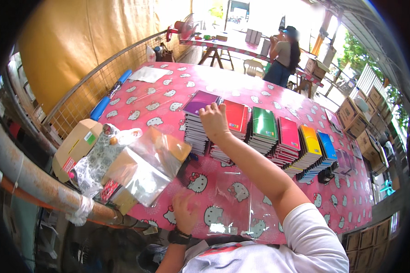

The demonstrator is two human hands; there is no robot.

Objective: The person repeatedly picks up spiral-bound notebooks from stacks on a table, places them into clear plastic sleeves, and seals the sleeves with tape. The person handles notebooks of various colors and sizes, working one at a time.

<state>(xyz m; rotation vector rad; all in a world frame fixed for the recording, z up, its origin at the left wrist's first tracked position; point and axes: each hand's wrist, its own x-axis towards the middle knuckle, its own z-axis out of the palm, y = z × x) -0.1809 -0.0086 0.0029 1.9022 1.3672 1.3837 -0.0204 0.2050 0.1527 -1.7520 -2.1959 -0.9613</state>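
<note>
My right hand (214, 122) reaches across the table with its fingers bent over the right edge of a purple spiral notebook (199, 101), the top one of a stack. To the right of it run stacks of red notebooks (234, 113), green notebooks (264, 122), pink notebooks (289, 132), yellow notebooks (310, 139) and blue notebooks (327, 144). Close to the near table edge is my left hand (185, 213), a little blurred, its fingers apart and nothing seen in them. A clear plastic sheet or bag (228, 193) lies flat just to its right.
Plastic packaging (146, 175) and an opened cardboard box (75, 148) crowd the left side. A blue roll (100, 108) lies along the wire-mesh railing. Cardboard boxes (351, 113) are piled at the right. Farther back, a person (284, 57) stands at another table (232, 44).
</note>
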